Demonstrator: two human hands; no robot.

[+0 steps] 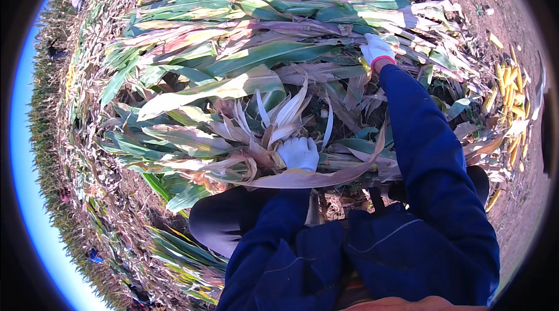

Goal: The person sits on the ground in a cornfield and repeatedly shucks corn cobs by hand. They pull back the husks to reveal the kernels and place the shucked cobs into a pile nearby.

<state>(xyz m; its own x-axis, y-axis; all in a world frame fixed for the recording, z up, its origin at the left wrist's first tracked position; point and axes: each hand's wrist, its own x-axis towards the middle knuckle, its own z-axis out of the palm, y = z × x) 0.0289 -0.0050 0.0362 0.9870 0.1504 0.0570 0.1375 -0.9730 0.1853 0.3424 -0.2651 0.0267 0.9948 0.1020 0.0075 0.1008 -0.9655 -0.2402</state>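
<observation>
Cut corn stalks with green and dry leaves [262,55] lie in a wide heap before me. My left hand [299,154], in a white glove, rests knuckles up among the nearer stalks, beside opened pale corn husks [284,114] and a brown tuft of silk. Its fingers are curled, but leaves hide what they may hold. My right hand [378,49], gloved in white with a red cuff, reaches farther out to the stalk ends at the upper right. Its fingertips are down among the stalks, and whether they grip one is hidden.
Husked yellow corn cobs [511,88] lie in a pile on bare soil at the right. More dry stalks and leaves [83,136] cover the ground at the left, with standing corn [43,136] beyond. A person in blue [94,255] is far off at the lower left.
</observation>
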